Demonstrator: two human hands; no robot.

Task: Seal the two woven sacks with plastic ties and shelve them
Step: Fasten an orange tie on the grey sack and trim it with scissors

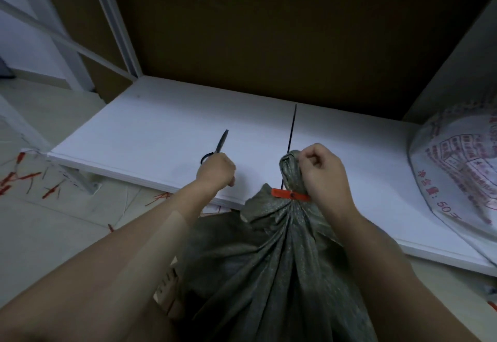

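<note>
Our right hand [322, 174] is clenched into a fist round the gathered neck of the green woven sack [269, 261], which stands upright right in front of us, leaning at the front edge of the white shelf board [161, 115]. The bunched top of the neck pokes out just to the left of our curled fingers [309, 161], with the knuckles facing us.

The plastic tie [289, 195] circles the neck directly below that fist. Its orange tag lies flat and crosswise, its right end touching the underside of our hand. The tie's thin black tail [291, 129] runs straight up past the left side of our fingers and out over the shelf board.

Our left hand [216, 170] is well apart from the sack, to its left, and grips a pair of scissors [222, 142]. The fingers are curled round the dark handles, one loop showing at the hand's left side. The blades are closed together and point up and away from us over the board, clear of the tie's tail.

A white sack [457, 169] with red print lies on the far right of the same board. Red tie offcuts [16, 177] are scattered over the floor [53, 220] to the left
</note>
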